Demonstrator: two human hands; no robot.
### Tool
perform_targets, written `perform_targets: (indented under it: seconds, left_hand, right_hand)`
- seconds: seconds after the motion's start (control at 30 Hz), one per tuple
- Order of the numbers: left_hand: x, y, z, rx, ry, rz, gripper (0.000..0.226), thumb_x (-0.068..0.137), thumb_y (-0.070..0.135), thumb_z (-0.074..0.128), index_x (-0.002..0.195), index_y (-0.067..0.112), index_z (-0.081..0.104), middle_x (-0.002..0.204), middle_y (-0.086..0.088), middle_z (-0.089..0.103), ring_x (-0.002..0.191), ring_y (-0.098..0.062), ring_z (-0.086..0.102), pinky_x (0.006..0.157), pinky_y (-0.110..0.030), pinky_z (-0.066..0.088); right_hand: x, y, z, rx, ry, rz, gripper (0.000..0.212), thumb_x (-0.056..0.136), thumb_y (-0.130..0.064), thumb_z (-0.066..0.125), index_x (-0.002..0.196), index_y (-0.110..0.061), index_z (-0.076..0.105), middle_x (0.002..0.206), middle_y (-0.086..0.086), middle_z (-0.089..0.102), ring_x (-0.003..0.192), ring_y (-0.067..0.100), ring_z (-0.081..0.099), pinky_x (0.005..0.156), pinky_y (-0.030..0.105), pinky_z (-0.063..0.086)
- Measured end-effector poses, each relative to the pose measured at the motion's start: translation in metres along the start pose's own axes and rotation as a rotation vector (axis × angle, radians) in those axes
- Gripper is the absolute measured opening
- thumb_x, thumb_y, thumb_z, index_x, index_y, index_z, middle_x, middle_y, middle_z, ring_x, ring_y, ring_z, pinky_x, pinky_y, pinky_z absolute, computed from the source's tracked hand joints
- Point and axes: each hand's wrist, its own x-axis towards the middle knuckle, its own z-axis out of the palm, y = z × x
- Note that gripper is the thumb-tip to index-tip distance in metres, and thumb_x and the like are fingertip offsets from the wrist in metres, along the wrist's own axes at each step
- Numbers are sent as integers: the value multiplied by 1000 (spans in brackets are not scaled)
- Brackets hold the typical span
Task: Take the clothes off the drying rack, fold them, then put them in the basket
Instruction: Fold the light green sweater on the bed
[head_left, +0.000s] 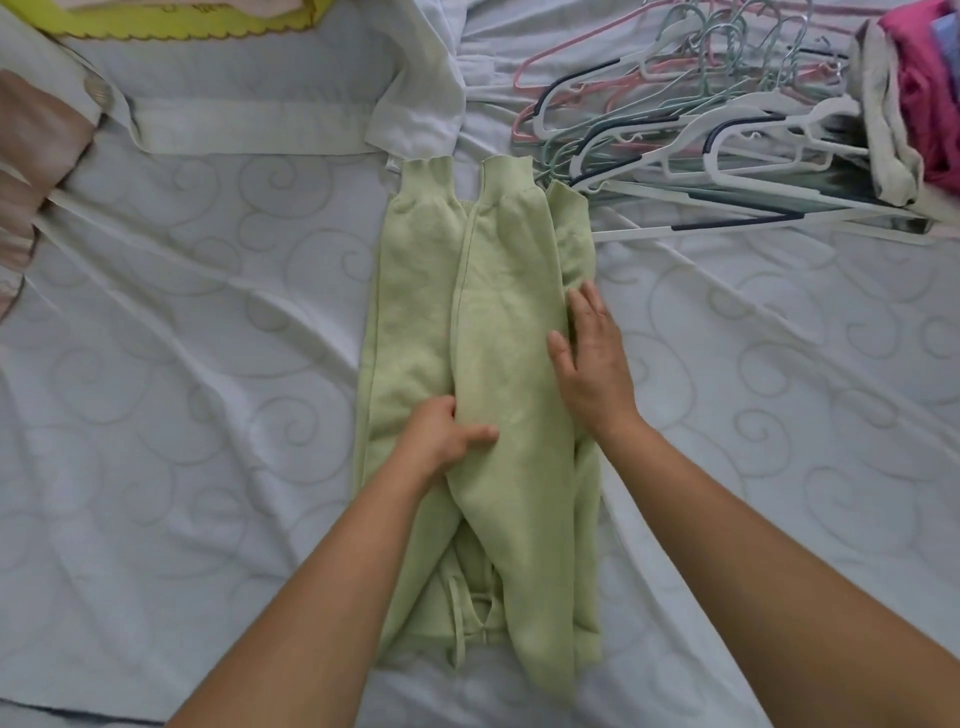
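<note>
Folding is in hand. The pale green trousers (415, 312) lie lengthwise on the bed (208, 312) under both hands. The left hand (447, 431) pinches the upper leg's edge. The right hand (592, 358), just beside it, presses flat with straight fingers. Next, I'd judge, the cuffs beyond the hands need folding back toward the drawstring waist. I see no readable writing anywhere.

Left hand (441, 434) pinches with curled fingers; right hand (592, 364) lies flat.

Hangers (691, 135) right — bare sheet (182, 415) left
</note>
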Motion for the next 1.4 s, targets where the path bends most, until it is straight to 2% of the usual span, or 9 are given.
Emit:
perform_targets:
  seconds: [0.23,0.5,0.6,0.7,0.87,1.0,1.13,1.27,1.4]
  left_hand:
    - [-21,-30,7,220,186,236,34,83,14,66,114,3,56,113,-12,61,104,-25,58,85,-30,44]
    - [-7,-15,-10,-467,-33,99,16,89,11,59,100,22,57,103,4,67,86,-3,66,71,-17,53]
    - [-4,-20,-8,-437,-33,129,19,89,11,59,102,25,57,108,2,66,98,-11,64,81,-23,54]
    - [0,-26,-3,-298,77,200,20,85,14,67,96,27,55,103,6,65,98,-13,63,87,-28,51]
    - [5,-22,10,-35,233,217,25,80,19,71,92,14,50,90,3,62,84,-17,60,70,-27,45]
    - [6,-20,14,138,286,193,34,81,30,69,101,10,51,97,-3,62,88,-22,59,73,-32,46]
    - [-1,-23,19,198,300,176,38,84,36,65,105,11,47,100,-8,63,91,-28,59,73,-34,45]
    - [-9,-25,23,180,298,188,40,85,32,64,112,9,45,108,-10,63,98,-29,59,78,-37,46]
    - [-18,-32,16,77,280,241,32,85,20,66,110,12,48,98,3,58,92,-22,57,71,-18,42]
  right_hand:
    - [29,-5,40,-370,-263,-127,89,77,-70,7,151,-21,0,159,3,-6,146,15,-8,115,28,-12]
    - [72,-29,18,-61,5,313,38,86,-46,59,107,-15,62,119,12,51,116,28,46,99,38,35]
    - [85,-49,11,196,-3,157,10,85,-23,63,85,-18,55,100,8,58,87,18,55,76,25,43]
    - [79,-62,-5,482,183,-4,25,83,1,54,79,-22,44,80,-4,50,67,7,46,64,15,37]
    - [91,-30,-6,579,98,384,25,85,-11,61,106,-6,50,95,4,57,85,17,56,79,30,48]
    - [107,-27,-7,220,28,309,32,89,-16,56,117,-6,47,110,7,54,98,20,52,85,31,43]
    - [76,-30,3,-166,296,-168,53,88,-18,51,137,-4,37,144,15,34,133,26,32,111,35,24]
    - [40,0,35,-525,-136,-204,78,83,-60,2,147,-17,-8,158,4,-10,144,12,-11,114,28,-14]
    - [51,5,36,-665,-294,-143,81,77,-65,-8,143,-21,-21,156,2,-22,143,14,-20,113,31,-19]
